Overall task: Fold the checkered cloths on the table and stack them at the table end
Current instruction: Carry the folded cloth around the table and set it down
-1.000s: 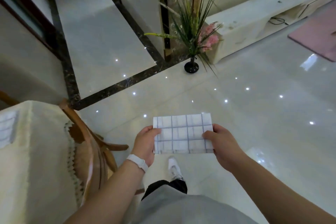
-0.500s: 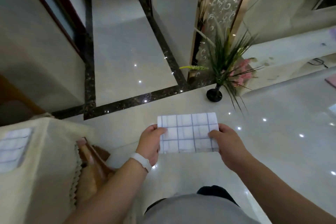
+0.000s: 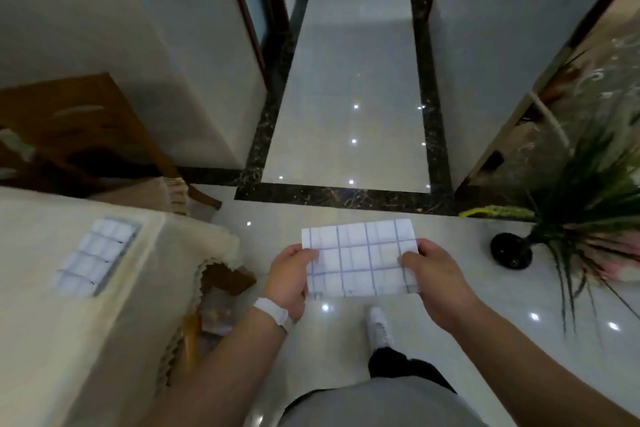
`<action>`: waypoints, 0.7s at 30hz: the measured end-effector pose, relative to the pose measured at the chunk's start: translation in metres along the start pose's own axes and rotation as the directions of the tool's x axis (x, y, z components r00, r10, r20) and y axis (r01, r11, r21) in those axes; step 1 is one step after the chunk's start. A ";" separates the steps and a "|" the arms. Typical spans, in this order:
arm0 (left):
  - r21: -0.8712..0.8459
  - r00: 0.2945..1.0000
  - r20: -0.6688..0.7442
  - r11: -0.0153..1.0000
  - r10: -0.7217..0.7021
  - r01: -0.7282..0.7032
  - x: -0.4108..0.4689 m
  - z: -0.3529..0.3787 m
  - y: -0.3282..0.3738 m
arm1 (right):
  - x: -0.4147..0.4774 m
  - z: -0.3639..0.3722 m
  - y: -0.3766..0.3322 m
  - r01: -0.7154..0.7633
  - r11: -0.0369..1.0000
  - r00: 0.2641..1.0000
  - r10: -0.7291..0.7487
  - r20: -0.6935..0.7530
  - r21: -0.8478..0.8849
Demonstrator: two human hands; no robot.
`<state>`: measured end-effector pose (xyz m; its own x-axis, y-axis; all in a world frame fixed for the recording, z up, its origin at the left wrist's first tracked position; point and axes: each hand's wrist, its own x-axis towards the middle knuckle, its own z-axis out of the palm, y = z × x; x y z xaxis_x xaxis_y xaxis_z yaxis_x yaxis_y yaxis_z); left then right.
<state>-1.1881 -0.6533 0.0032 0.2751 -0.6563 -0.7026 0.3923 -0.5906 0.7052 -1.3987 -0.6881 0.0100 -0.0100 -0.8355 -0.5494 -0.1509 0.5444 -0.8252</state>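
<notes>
A folded white cloth with a blue check (image 3: 360, 258) hangs flat in the air over the floor, held between both hands. My left hand (image 3: 289, 279) pinches its left edge, thumb on top. My right hand (image 3: 434, 279) pinches its right edge the same way. A stack of folded checkered cloths (image 3: 95, 255) lies on the table (image 3: 41, 340) at the left, near the table's corner, apart from both hands.
A cream tablecloth with a fringe covers the table. A wooden chair (image 3: 207, 288) stands tucked at the table's corner. A potted plant in a black vase (image 3: 510, 250) stands on the glossy floor at the right. A hallway opens straight ahead.
The view has swung left: the table and the stacked cloths have come further into view, and the plant has slid to the right. Both hands keep the same hold on the folded cloth.
</notes>
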 end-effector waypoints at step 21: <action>-0.499 0.841 -0.540 0.822 -0.047 -0.274 0.082 -0.184 0.117 | 0.130 0.282 -0.150 0.208 0.925 0.756 0.055 0.653 -0.318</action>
<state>-0.9585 -0.6901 0.0105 0.6863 -0.2703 -0.6752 0.6851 -0.0714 0.7250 -1.0986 -0.8571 0.0252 0.6294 -0.5526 -0.5464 -0.4563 0.3063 -0.8354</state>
